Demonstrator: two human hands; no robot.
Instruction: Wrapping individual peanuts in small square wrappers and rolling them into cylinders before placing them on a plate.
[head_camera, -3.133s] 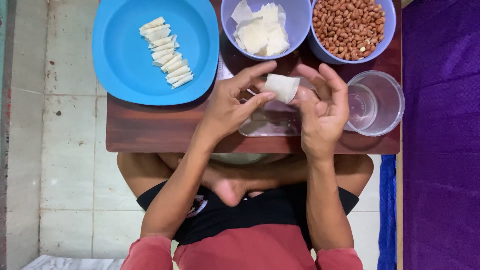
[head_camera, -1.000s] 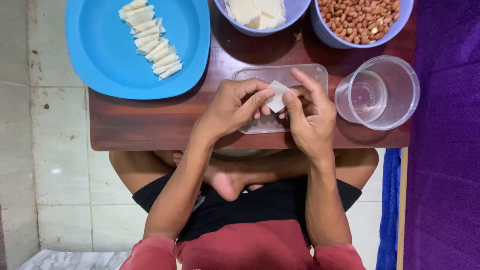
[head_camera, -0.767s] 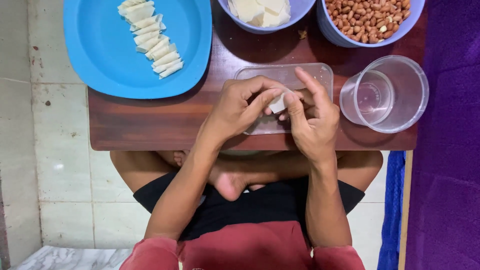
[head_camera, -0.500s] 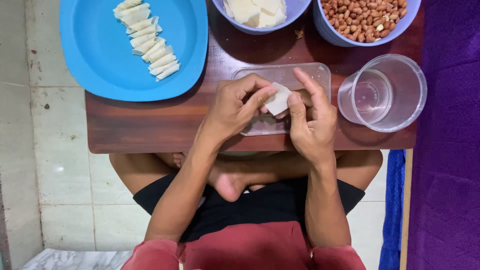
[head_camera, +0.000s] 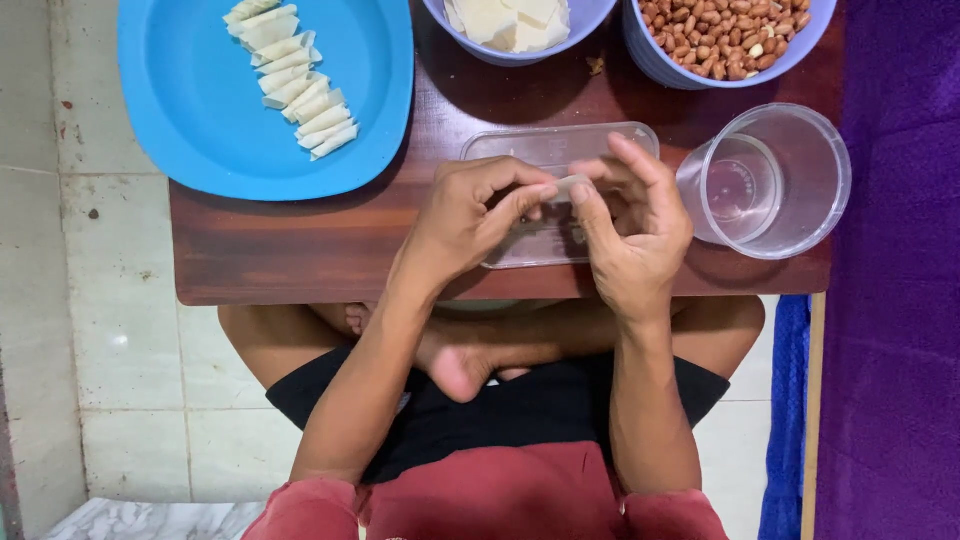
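Left hand (head_camera: 465, 220): fingers pinched together on a small white wrapper (head_camera: 570, 186), thumb and forefinger at its left end.
Right hand (head_camera: 635, 225): fingers closed on the wrapper's right end, forefinger arched over it.
Wrapper: held between both hands, just above a clear tray (head_camera: 530, 150) on the desk (head_camera: 300, 245).
Plate (head_camera: 200, 110): blue, at the desk's far left, with a row of rolled white pieces (head_camera: 290, 80).
Bowls: one with white sheets (head_camera: 510, 20), one with peanuts (head_camera: 720, 35), at the far edge.
Cup (head_camera: 765, 180): clear, just right of the right hand.
Legs: crossed under the desk.
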